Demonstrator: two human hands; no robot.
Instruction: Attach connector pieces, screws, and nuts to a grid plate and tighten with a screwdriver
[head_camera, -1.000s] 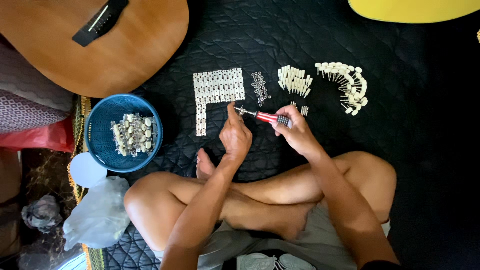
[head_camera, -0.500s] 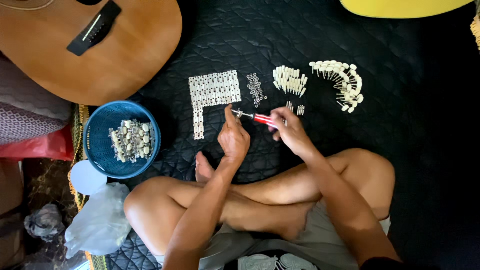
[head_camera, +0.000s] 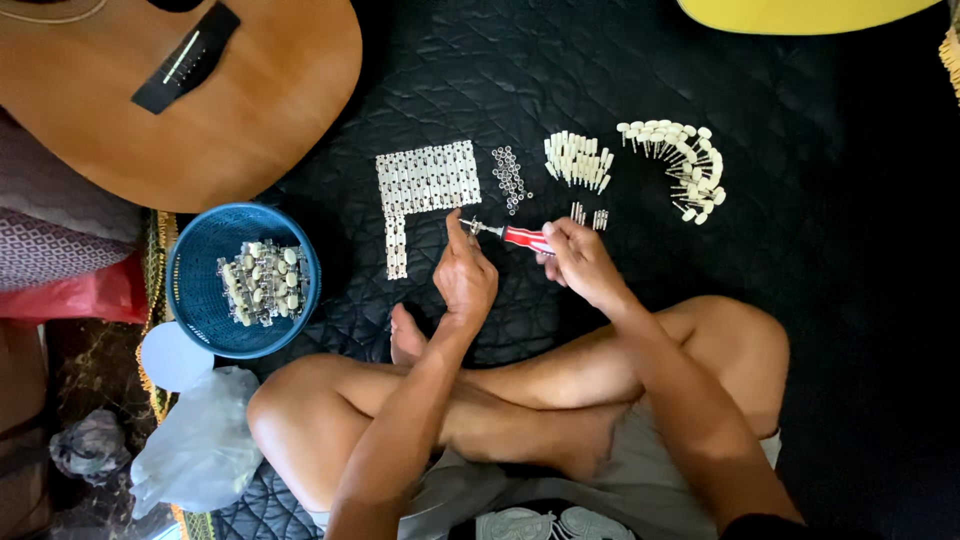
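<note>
Single head cam, looks straight down from above the sitter's crossed legs (head_camera: 520, 400) onto a black quilt (head_camera: 800, 240). Moderate distance: both hands, guitar (head_camera: 200, 110) top left, blue basket (head_camera: 195, 300) left. No second view.

A black quilt (head_camera: 640, 80) carries plates (head_camera: 425, 185), washers (head_camera: 509, 178) and pegs (head_camera: 578, 160) just beyond the hands, basket (head_camera: 200, 250) left.

The screwdriver (head_camera: 522, 237) has a red handle with white stripes. The basket (head_camera: 200, 262) is blue. The guitar (head_camera: 220, 110) is brown. The quilted mat (head_camera: 800, 250) is black. The pegs (head_camera: 680, 165) are cream.
</note>
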